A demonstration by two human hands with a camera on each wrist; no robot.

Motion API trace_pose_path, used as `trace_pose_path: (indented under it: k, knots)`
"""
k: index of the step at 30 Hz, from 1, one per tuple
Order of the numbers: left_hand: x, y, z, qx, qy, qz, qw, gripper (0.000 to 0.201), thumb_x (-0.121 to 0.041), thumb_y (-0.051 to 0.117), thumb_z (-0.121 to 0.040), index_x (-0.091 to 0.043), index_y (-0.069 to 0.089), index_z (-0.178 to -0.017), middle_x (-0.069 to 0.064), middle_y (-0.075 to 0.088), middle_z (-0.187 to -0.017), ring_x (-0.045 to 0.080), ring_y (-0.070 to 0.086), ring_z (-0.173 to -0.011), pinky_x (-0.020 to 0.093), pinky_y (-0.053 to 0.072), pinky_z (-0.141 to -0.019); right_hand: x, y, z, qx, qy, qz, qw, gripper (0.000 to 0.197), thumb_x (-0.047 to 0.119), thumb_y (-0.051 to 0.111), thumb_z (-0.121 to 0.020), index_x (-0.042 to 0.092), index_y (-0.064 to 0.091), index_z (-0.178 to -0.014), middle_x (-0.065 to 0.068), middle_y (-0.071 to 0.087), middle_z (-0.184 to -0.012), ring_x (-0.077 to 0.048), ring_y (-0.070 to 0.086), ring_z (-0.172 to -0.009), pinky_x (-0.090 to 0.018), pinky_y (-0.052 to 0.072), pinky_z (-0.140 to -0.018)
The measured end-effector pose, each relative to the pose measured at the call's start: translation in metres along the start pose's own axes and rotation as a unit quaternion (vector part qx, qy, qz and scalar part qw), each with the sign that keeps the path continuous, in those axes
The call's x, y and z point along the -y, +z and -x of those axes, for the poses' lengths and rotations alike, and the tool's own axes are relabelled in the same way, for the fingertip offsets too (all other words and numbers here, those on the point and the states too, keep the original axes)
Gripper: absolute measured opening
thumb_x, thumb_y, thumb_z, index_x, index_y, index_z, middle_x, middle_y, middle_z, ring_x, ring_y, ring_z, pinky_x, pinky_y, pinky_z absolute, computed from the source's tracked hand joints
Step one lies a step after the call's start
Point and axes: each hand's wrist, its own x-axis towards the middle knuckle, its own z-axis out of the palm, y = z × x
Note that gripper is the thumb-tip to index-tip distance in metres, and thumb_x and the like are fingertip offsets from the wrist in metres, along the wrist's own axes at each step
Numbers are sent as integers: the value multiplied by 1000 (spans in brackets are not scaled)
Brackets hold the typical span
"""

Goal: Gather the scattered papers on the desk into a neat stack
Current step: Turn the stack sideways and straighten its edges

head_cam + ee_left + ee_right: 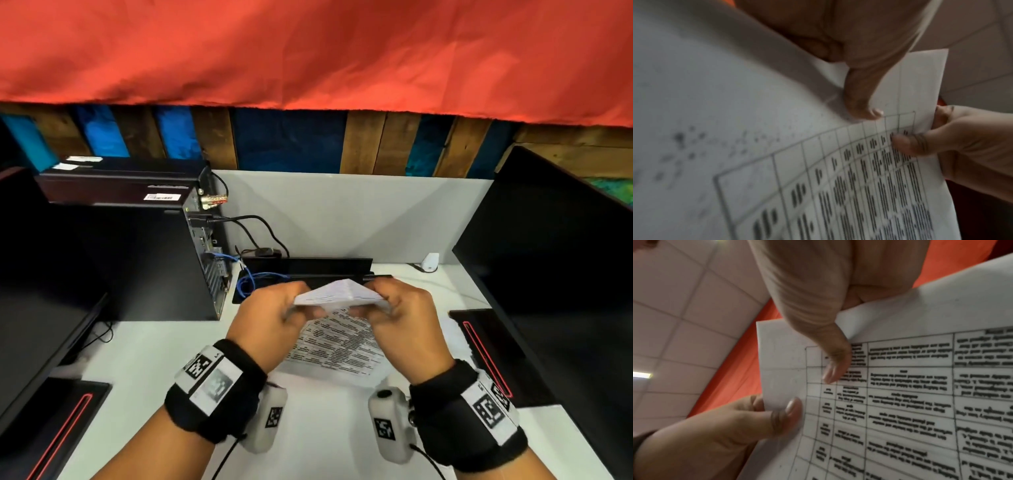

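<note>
1. Head view: both hands are up above the white counter [164, 359], holding a small bunch of papers [339, 294] between them. The left hand [270, 322] has the left edge and the right hand [407, 325] has the right edge, so both grips are pinched on the sheets, not loose. The bunch hangs in the air and sags downward toward the person, printed table side facing them. It's over the middle of the counter, in front of a black box [308, 269] at the back wall. A computer tower [144, 260] stands to the left with a blue cable [253, 277] coming off its back, and dark monitors [561, 274] sit at both sides. A red cloth [308, 51] hangs overhead.

2. Left wrist view: pretty blurry, but the papers [859, 186] fill most of it, with a printed grid of dark text. The left hand's thumb [859, 97] presses onto the top sheet near its corner. The right hand [972, 154] comes in from the far edge, thumb on the print and fingers behind — a proper pinch.

3. Right wrist view: same papers [910, 402], sharper here, though the text isn't readable. The right hand's thumb [834, 356] lies on the sheet near the grid's corner. The left hand [725, 434] pinches the opposite edge — thumb on front, fingers behind.
</note>
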Motion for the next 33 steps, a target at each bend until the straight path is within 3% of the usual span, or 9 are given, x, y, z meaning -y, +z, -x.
trace_pose_path:
  k: [3,6,8,11,15,20,23,30,33]
  knots:
    - [17,9,7,-31,-57,95,993,4,-25,69,-80,-22,70,-81,-2,73,-78,16,68,-80,41,55,-75,-20,-5,0,68,71,-3,995,26,28,82,-68,29,70,-91,8,74,-82,-9,68,-78,-36,56,-73]
    - [39,3,14,-66,-128,237,961,24,-10,70,-79,-33,68,-84,-17,74,-74,5,70,-86,25,55,-79,-57,-24,6,140,158,123,970,50,48,84,-55,37,65,-100,13,73,-88,-8,68,-83,-32,55,-75]
    - [56,-3,16,-89,-148,293,940,26,-4,69,-79,-29,68,-85,-23,74,-70,-2,71,-79,12,55,-71,-81,-39,12,118,208,158,958,40,46,86,-54,32,72,-88,12,72,-75,-9,66,-74,-29,52,-67]
    - [74,-7,19,-118,-165,338,919,23,3,65,-80,-19,67,-86,-23,73,-65,-7,70,-66,4,51,-58,-108,-46,23,58,256,-34,964,25,24,91,-55,19,76,-74,9,72,-63,-13,67,-65,-26,49,-65]
    - [93,4,25,-144,-191,359,902,21,1,65,-81,-18,68,-87,-18,75,-69,-1,71,-68,11,54,-64,-120,-21,38,21,307,-330,892,61,21,91,-49,2,72,-103,-14,76,-100,-30,72,-97,-40,55,-89]
    - [110,27,35,-163,-208,360,895,25,1,67,-80,-21,67,-94,-21,75,-74,-3,71,-74,9,54,-65,-113,19,45,-50,313,-299,900,31,3,80,-70,0,72,-99,-9,78,-92,-22,75,-86,-34,61,-77]
    - [114,36,40,-155,-222,363,892,30,5,66,-79,-17,67,-100,-19,76,-76,-2,72,-73,9,55,-64,-104,31,49,-70,296,-311,901,16,2,74,-78,3,73,-94,4,78,-74,-8,75,-71,-17,57,-60]
    - [139,45,49,-139,-294,370,870,42,7,75,-69,-2,67,-109,-4,74,-85,20,69,-84,38,54,-88,-126,42,63,-57,318,-306,896,31,0,83,-61,17,74,-85,4,78,-81,-15,73,-80,-23,59,-69]
    - [139,41,44,-145,-298,375,866,39,8,74,-69,-3,67,-106,0,74,-86,26,68,-88,41,54,-90,-126,44,60,-65,296,-327,895,28,-7,76,-70,18,73,-83,8,77,-76,-11,71,-76,-14,55,-64]
